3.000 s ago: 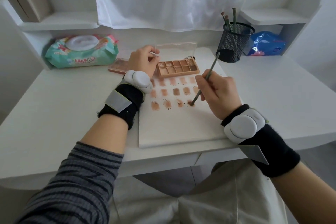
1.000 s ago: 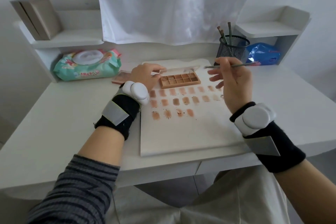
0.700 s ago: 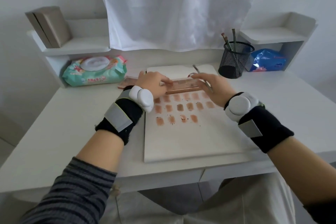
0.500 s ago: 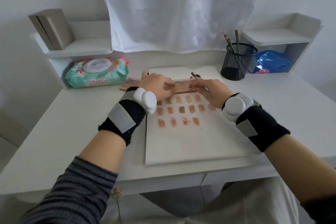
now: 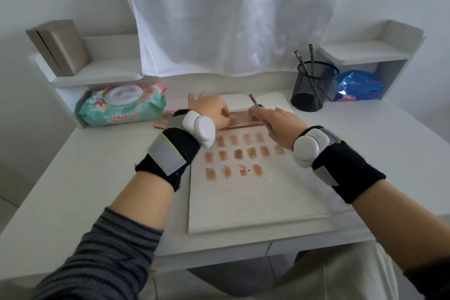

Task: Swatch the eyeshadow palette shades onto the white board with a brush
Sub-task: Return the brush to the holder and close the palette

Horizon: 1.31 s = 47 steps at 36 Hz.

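Resting at the far edge of the white board [image 5: 255, 202], both hands meet over the eyeshadow palette [image 5: 239, 119], a flat rectangular case with a pinkish, glossy top that lies closed across the board's upper end. The left hand [image 5: 210, 111] lies on the palette's left part with its fingers bent down onto the lid; whether they pinch it or only press on it cannot be told. The right hand [image 5: 276, 123] covers the palette's right end, and its fingers are curled around a thin brush [image 5: 255, 106] whose dark shaft slants up and away, the bristled tip poking out above the knuckles.

The board is a matte, off-white rectangle lying flat on the white surface [image 5: 85, 178]. Three rows of swatches [image 5: 237, 153] mark its upper half: small rounded-rectangle patches in powdery peach, tan and brown, with dark loose specks scattered around the lowest row.

Each wrist wears a black fabric band with a grey strap and a smooth white rounded plastic unit. The left forearm ends in a grey striped knit sleeve [image 5: 97, 258].

To the left, a soft crinkled pack of wipes [image 5: 124, 107] with a round white lid sits under a shelf, and a second pinkish flat case [image 5: 165, 122] lies just beside it. To the right stands a black wire-mesh cup [image 5: 313, 87] holding more brushes, with a shiny blue plastic packet [image 5: 358, 85] behind it. A white cloth [image 5: 231, 14] hangs over the back.
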### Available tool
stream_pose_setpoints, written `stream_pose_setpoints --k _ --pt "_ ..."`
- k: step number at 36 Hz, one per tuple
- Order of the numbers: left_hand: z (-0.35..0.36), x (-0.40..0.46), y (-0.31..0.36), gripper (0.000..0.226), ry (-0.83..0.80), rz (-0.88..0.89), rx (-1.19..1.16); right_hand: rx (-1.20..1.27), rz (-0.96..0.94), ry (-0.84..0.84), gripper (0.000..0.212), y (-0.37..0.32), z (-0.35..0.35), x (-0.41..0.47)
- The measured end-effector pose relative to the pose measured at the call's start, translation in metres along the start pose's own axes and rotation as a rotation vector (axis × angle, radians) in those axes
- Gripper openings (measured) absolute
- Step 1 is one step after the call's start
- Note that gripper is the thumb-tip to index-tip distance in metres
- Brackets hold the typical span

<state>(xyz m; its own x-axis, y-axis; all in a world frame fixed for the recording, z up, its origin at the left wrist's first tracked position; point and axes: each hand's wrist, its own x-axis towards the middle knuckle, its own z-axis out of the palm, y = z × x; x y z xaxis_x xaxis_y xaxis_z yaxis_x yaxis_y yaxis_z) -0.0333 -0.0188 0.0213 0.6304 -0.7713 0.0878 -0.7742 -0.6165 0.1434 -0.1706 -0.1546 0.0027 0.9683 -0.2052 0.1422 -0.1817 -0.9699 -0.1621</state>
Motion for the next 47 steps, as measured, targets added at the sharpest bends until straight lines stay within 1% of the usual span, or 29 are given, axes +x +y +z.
stream_pose_setpoints --k 1,2,4,6,7,9,11,13,15,16,17,20,23,25,27,29,32,35,38,41,43,45,47 --pt "-0.004 0.004 0.006 0.020 0.012 0.005 -0.028 0.017 0.009 -0.006 0.057 0.000 -0.004 0.000" --pt "-0.007 0.007 0.013 0.025 0.024 0.010 -0.121 0.034 0.017 -0.007 0.061 0.000 -0.008 0.000" --pt "-0.011 0.016 0.033 0.040 0.051 0.018 -0.422 0.036 0.045 0.006 0.071 0.002 -0.019 0.000" --pt "-0.016 0.023 0.050 0.045 0.070 0.017 -0.697 0.015 0.051 0.013 0.085 0.004 -0.032 0.001" --pt "-0.021 0.028 0.060 0.045 0.096 0.033 -0.817 0.002 0.047 0.025 0.090 0.009 -0.044 0.001" --pt "-0.032 0.035 0.078 0.035 0.128 0.057 -1.017 -0.007 0.040 0.064 0.098 0.016 -0.063 -0.001" --pt "-0.041 0.043 0.093 0.025 0.155 0.064 -1.110 0.017 0.051 0.130 0.097 0.023 -0.081 -0.002" --pt "-0.046 0.054 0.106 0.016 0.174 0.062 -1.130 0.042 0.061 0.200 0.091 0.034 -0.094 0.000" --pt "-0.047 0.065 0.112 0.008 0.200 0.046 -1.120 0.069 0.071 0.272 0.078 0.045 -0.103 0.005" --pt "-0.045 0.073 0.114 0.011 0.193 0.027 -1.088 0.082 0.084 0.309 0.069 0.052 -0.107 0.008" --pt "-0.042 0.077 0.112 0.020 0.157 -0.001 -1.040 0.088 0.097 0.339 0.060 0.055 -0.107 0.010" --pt "-0.028 0.092 0.121 0.045 -0.024 -0.030 -0.902 0.083 0.151 0.434 0.046 0.079 -0.111 0.016" --pt "-0.013 0.098 0.128 0.059 -0.132 -0.036 -0.939 0.092 0.181 0.480 0.036 0.095 -0.107 0.021" --pt "-0.001 0.111 0.133 0.054 -0.134 -0.044 -0.966 0.087 0.206 0.463 0.031 0.104 -0.104 0.028" --pt "0.006 0.116 0.135 0.050 -0.122 -0.037 -1.020 0.082 0.227 0.403 0.028 0.109 -0.099 0.034" --pt "0.004 0.115 0.139 0.034 -0.141 0.019 -1.125 0.059 0.255 0.332 0.026 0.114 -0.095 0.040" --pt "0.002 0.125 0.141 0.015 -0.222 0.025 -1.162 -0.038 0.275 0.171 0.022 0.117 -0.093 0.048" --pt "0.000 0.131 0.138 0.018 -0.295 0.013 -1.182 -0.131 0.279 0.031 0.019 0.112 -0.098 0.052" --pt "0.001 0.138 0.137 0.020 -0.314 -0.005 -1.233 -0.101 0.282 -0.037 0.022 0.114 -0.104 0.058" --pt "0.001 0.141 0.137 0.018 -0.333 0.000 -1.285 -0.055 0.304 -0.038 0.022 0.112 -0.111 0.060" --pt "0.001 0.145 0.138 0.015 -0.336 0.001 -1.290 -0.029 0.339 0.038 0.020 0.114 -0.112 0.061" --pt "0.004 0.149 0.138 0.017 -0.316 -0.002 -1.292 0.005 0.401 0.110 0.016 0.115 -0.111 0.063" --pt "0.005 0.150 0.138 0.014 -0.267 0.003 -1.268 0.019 0.440 0.133 0.010 0.115 -0.111 0.064"
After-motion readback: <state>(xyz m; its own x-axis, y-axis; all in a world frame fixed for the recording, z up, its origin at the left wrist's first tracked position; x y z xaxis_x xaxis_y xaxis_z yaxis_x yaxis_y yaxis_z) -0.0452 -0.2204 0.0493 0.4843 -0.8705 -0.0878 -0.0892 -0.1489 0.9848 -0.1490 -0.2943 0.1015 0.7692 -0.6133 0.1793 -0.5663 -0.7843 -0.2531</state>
